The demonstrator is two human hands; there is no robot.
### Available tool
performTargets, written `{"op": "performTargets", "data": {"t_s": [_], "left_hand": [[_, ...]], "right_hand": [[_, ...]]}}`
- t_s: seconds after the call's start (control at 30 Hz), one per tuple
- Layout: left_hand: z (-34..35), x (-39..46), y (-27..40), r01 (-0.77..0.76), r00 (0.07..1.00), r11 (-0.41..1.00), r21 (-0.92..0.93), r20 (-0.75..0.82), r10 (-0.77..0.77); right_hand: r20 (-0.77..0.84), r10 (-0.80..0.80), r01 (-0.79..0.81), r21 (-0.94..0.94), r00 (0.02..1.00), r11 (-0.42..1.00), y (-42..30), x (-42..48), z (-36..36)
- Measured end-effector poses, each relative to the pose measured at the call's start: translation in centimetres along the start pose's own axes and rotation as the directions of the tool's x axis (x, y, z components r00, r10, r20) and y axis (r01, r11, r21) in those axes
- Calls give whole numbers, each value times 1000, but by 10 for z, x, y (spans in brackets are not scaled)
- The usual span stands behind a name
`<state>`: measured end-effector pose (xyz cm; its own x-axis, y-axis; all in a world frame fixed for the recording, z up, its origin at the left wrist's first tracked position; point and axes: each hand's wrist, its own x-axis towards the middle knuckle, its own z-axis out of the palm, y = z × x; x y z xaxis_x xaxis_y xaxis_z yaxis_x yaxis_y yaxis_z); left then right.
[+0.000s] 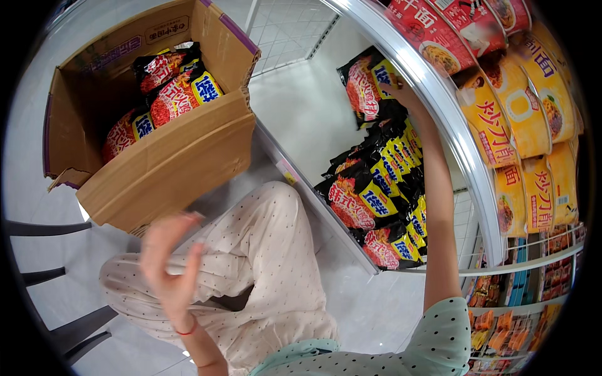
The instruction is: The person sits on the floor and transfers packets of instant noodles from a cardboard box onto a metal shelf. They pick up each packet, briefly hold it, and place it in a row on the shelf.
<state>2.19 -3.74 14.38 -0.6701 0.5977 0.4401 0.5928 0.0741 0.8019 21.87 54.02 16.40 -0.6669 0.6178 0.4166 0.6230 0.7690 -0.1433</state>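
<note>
My right hand (pixel 403 93) reaches into a low white shelf (pixel 294 103), its fingers on the right edge of a black-and-red instant noodle packet (pixel 364 89). The shelf above partly covers that hand. Nearer me, rows of matching noodle packets (pixel 364 197) stand packed one behind another on the same shelf. My left hand (pixel 174 263) is blurred and holds nothing, thumb and fingers apart, above my bent leg. Beyond it an open cardboard box (pixel 174 174) contains several of the same packets (pixel 181 96).
A curved metal shelf edge (pixel 451 103) passes over my right arm. Yellow noodle tubs (pixel 526 113) and red ones (pixel 435 35) are stacked above. Dark curved bars (pixel 80 329) lie at the left on the grey tiled floor (pixel 362 305). A wire panel (pixel 291 30) closes the shelf's far end.
</note>
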Motion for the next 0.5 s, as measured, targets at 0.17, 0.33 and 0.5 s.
{"op": "performTargets", "data": {"t_s": [0.17, 0.33, 0.5], "left_hand": [[-28, 63, -11, -174, 967, 773, 610, -42, 252], [-27, 67, -40, -146, 978, 723, 676, -13, 209], [-21, 68, -44, -83, 975, 704, 706, -87, 203]], "right_hand": [[192, -95, 138, -228, 977, 964, 14, 39, 46], [372, -3, 45, -104, 928, 994, 39, 34, 69], [247, 64, 32, -366, 967, 930, 15, 15, 78]]}}
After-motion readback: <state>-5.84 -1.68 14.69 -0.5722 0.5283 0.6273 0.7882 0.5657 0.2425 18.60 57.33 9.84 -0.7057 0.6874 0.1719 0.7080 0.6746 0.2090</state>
